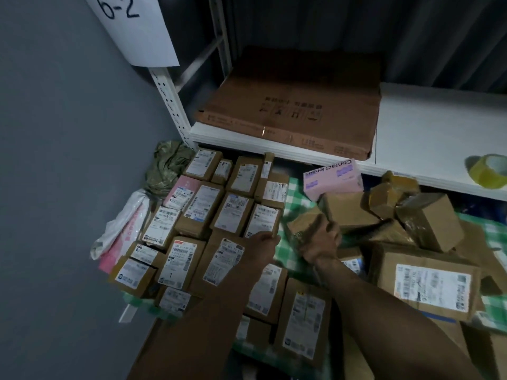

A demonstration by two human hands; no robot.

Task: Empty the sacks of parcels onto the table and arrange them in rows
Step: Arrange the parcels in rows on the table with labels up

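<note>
Roughly eighteen labelled parcels (203,204) in rows, left. About eight loose parcels (430,283) heaped right. Two sacks (167,165) far left. One pink box (333,178), one tape roll (488,171), one flat carton (290,105), far.

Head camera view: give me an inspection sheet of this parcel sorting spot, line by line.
Surface: green checked cloth, mostly covered by parcels.
Job's things: labelled parcels in rows at left; loose pile at right; green sack and white bag crumpled by the wall.
Clutter: pink contact-lens box at the pile's back edge; tape roll on the shelf.
Hands: right hand grips a brown parcel; left hand at a row parcel's edge, grip unclear.
Cables: nothing seen.
Surroundings: white shelf bearing a flat carton; grey wall; paper sign marked 6-2.
</note>
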